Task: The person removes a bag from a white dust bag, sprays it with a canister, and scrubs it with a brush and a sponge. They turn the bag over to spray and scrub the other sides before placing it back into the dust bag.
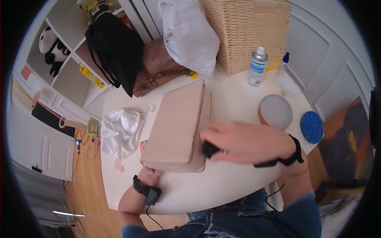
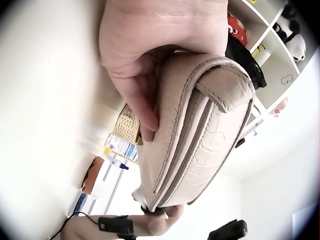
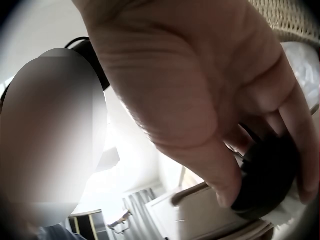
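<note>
A pale pink-beige leather handbag [image 1: 174, 123] with a crocodile-like texture is propped over the white table. My left hand [image 2: 160, 35] grips it from beneath and the near left side, fingers pressed along the leather in the left wrist view. Its layered, stitched edge faces that camera. My right hand [image 1: 250, 142] pinches a small round black-handled brush [image 3: 270, 175] between thumb and fingers. Pale bristles show below the black part in the right wrist view. The brush is right at the bag's right side, slightly blurred in the head view.
A white satin pouch [image 1: 121, 131] lies left of the bag. To the right are a tub with a grey lid [image 1: 276, 111], a blue round pad [image 1: 312, 127] and a spray can [image 1: 258, 67]. A wicker basket [image 1: 246, 31], a brown bag [image 1: 158, 59] and a black cloth bag [image 1: 119, 43] stand behind.
</note>
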A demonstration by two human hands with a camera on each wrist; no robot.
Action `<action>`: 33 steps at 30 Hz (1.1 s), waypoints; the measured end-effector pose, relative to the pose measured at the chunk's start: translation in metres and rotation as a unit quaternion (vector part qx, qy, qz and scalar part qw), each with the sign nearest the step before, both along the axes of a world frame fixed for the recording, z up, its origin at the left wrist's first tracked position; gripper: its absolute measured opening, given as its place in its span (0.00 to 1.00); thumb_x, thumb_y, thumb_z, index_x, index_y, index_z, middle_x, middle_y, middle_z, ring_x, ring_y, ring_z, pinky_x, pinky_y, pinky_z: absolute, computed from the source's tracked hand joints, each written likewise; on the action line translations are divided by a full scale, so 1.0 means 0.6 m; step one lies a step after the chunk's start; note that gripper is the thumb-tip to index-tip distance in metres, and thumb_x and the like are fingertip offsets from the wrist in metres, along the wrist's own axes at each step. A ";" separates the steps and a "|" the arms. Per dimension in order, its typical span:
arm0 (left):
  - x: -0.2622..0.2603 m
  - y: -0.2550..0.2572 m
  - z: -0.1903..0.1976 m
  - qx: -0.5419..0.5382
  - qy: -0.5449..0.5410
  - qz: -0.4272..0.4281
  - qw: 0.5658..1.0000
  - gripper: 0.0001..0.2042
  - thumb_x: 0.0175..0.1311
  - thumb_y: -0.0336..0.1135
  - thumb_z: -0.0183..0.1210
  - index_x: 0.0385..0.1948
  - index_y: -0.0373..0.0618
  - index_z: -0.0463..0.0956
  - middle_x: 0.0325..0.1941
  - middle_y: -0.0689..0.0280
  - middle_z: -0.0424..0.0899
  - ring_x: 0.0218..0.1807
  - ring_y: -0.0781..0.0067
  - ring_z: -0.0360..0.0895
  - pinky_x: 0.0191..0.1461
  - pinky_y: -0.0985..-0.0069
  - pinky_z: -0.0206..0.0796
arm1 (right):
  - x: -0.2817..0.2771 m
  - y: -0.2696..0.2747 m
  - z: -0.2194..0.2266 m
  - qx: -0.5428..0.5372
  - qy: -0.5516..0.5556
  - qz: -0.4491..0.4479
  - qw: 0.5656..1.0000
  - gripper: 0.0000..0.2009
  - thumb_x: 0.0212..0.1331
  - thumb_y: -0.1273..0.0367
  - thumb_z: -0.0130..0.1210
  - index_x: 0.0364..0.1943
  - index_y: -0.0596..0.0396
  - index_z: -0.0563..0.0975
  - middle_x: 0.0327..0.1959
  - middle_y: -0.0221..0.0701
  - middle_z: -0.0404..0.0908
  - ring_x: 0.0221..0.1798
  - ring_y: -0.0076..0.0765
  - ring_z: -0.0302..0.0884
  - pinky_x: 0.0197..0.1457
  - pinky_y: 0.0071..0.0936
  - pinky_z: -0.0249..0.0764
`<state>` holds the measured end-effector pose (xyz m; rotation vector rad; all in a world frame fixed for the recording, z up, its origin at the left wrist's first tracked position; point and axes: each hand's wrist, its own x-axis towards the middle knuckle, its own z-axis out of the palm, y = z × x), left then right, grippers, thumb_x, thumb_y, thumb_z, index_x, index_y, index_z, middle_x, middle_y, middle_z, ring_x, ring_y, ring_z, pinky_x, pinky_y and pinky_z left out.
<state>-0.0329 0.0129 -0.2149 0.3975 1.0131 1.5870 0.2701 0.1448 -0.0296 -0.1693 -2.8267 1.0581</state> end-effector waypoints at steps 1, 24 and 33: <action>-0.008 -0.005 -0.023 -0.012 0.143 0.020 0.989 0.22 0.63 0.51 0.41 0.48 0.44 0.71 0.47 0.60 0.79 0.48 0.64 0.76 0.51 0.67 0.71 | 0.004 -0.017 0.015 -0.014 -0.011 0.031 0.999 0.17 0.59 0.67 0.56 0.46 0.60 0.65 0.44 0.45 0.70 0.48 0.55 0.73 0.47 0.40 0.69; 0.036 0.008 0.070 -0.009 -0.081 -0.135 0.988 0.30 0.61 0.55 0.51 0.60 0.42 0.65 0.59 0.60 0.72 0.60 0.63 0.70 0.61 0.62 0.64 | -0.058 0.212 -0.146 0.189 0.000 -0.373 0.909 0.17 0.52 0.74 0.59 0.45 0.62 0.67 0.43 0.52 0.73 0.48 0.60 0.74 0.49 0.44 0.73; 0.041 0.007 0.070 -0.014 -0.076 -0.146 0.986 0.27 0.64 0.53 0.51 0.57 0.42 0.67 0.57 0.60 0.75 0.58 0.65 0.72 0.61 0.65 0.65 | -0.083 0.222 -0.178 0.306 0.020 -0.344 0.887 0.18 0.51 0.74 0.60 0.44 0.60 0.67 0.46 0.50 0.70 0.46 0.60 0.75 0.47 0.45 0.75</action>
